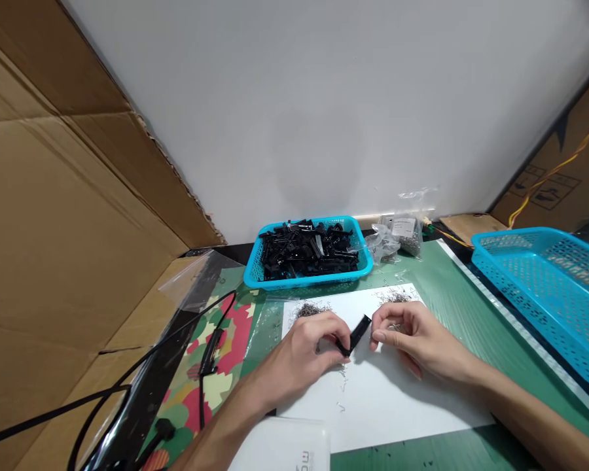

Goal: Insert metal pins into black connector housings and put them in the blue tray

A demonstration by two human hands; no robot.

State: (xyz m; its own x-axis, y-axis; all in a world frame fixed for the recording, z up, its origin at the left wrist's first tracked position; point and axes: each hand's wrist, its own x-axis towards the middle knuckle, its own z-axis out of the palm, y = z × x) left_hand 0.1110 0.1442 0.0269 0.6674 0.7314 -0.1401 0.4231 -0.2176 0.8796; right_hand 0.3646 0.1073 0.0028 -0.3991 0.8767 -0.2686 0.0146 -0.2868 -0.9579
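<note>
Between the thumb and fingers of my left hand (314, 343) is a small black plastic part (359, 333), tilted up to the right over a white sheet of paper (397, 399). Just right of its far end, my right hand (412, 333) has thumb and fingertips drawn together. Whatever they hold, if anything, is too small to make out. Behind my left hand lies a dark pile of tiny metal pieces (310, 309); a second pile (395, 296) sits behind my right hand. A few thin bent wires (341, 407) are scattered on the paper below my left hand.
A blue basket (304, 283) full of black parts stands against the wall. Plastic bags (407, 237) lie beside it. Another blue basket (535, 294) is at the right. A black cable (152, 350) runs along the left, and a white box (279, 445) sits at the front edge.
</note>
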